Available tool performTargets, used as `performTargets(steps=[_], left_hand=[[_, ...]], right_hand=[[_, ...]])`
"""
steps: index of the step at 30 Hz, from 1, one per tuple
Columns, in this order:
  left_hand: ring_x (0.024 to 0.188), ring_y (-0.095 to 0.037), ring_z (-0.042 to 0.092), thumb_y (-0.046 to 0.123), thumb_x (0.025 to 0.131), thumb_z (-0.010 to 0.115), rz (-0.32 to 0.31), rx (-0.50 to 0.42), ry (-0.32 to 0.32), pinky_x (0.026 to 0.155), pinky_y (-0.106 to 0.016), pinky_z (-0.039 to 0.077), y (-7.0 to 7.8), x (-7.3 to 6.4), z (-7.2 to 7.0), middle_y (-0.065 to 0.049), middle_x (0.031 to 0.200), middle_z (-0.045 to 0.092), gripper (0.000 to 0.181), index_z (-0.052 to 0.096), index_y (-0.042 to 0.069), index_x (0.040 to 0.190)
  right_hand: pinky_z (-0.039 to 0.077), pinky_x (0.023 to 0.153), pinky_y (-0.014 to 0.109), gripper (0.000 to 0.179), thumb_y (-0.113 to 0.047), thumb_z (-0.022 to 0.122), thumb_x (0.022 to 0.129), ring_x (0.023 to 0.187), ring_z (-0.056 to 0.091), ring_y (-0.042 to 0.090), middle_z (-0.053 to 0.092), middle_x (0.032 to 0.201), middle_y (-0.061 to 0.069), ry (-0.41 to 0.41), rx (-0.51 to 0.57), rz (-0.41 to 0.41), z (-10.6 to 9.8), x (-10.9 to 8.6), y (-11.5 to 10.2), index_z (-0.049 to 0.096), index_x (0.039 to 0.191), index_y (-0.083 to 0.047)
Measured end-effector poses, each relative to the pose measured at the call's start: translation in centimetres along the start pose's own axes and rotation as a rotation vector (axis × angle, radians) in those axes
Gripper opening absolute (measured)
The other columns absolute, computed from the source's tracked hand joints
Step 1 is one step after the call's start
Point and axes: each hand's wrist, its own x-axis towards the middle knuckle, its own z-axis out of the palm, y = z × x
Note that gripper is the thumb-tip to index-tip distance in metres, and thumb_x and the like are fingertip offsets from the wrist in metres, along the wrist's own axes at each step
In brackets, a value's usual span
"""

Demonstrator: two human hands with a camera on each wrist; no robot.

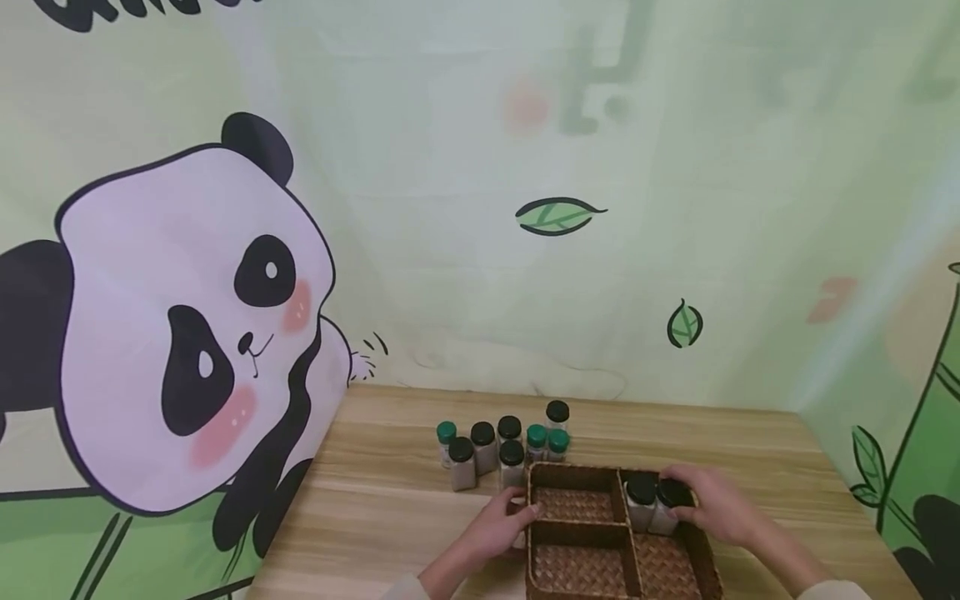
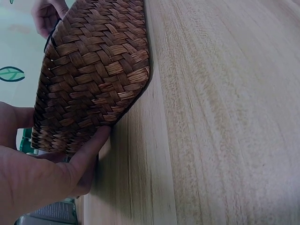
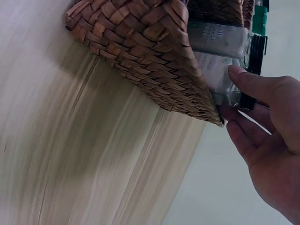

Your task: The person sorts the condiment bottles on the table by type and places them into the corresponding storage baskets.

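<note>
A brown woven basket (image 1: 577, 526) with dividers stands at the front of the wooden table in the head view. At its left wall, my left hand (image 1: 495, 527) grips the side, the thumb at the rim. My right hand (image 1: 716, 505) pinches a black-capped spice jar (image 1: 663, 520) in the back right compartment; its thumb lies against the jar in the right wrist view. Beside that jar stands another black-capped spice jar (image 1: 640, 507), touching or nearly touching it. The left wrist view shows the basket's woven outer wall (image 2: 98, 70) with my left fingers on its edge.
Behind and left of the basket stand several spice jars, some with black caps (image 1: 462, 450), others with green caps (image 1: 536, 435). A wall cloth printed with a panda (image 1: 195, 275) and leaves rises behind the table (image 1: 375, 500).
</note>
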Motion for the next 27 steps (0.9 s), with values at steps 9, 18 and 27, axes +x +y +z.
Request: performTargets(steps=[9,18,27], left_hand=[[0.121,-0.044,0.063,0.031,0.108,0.062,0.008,0.027,0.008,0.082,-0.060,0.061,0.09,-0.09,-0.08,-0.023,0.129,0.064,0.057,0.048,-0.007,0.148],[0.121,-0.045,0.062,0.030,0.109,0.062,0.018,0.048,0.001,0.082,-0.062,0.060,0.19,-0.28,-0.08,-0.023,0.127,0.064,0.056,0.047,-0.008,0.148],[0.122,-0.045,0.062,0.031,0.109,0.062,0.016,0.049,0.006,0.082,-0.062,0.060,0.05,-0.03,-0.06,-0.024,0.130,0.063,0.055,0.049,-0.006,0.147]], right_hand=[[0.059,0.089,0.054,0.047,-0.012,0.091,0.081,0.105,0.072,0.036,0.075,0.118,0.014,0.005,-0.016,0.006,-0.13,0.27,-0.34,0.072,0.122,0.000],[0.058,0.090,0.056,0.047,-0.013,0.091,0.082,0.107,0.071,0.039,0.074,0.120,0.017,-0.021,-0.011,0.030,-0.17,0.18,-0.54,0.071,0.122,0.001],[0.058,0.091,0.057,0.048,-0.013,0.091,0.082,0.110,0.070,0.042,0.073,0.121,0.019,-0.024,-0.025,0.025,-0.04,0.22,-0.45,0.071,0.123,0.003]])
